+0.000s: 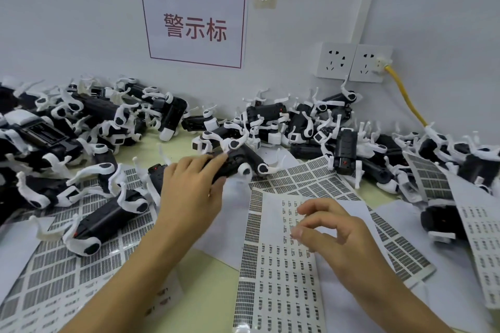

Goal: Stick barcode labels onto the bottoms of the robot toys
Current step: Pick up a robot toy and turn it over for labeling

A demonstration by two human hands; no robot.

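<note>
Head view, mid-frame: left hand [193,184] fingers clamp a robot toy [238,162] for labelling while right hand [332,230] fingers pinch together over the label sheet [281,273], likely peeling one.

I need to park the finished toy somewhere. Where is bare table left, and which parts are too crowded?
Bare table shows behind the left hand, between the left toy pile and the middle toy pile. A smaller bare patch lies between the forearms, bordered by label sheets. The far edge along the wall and both sides are crowded with toys.
</note>
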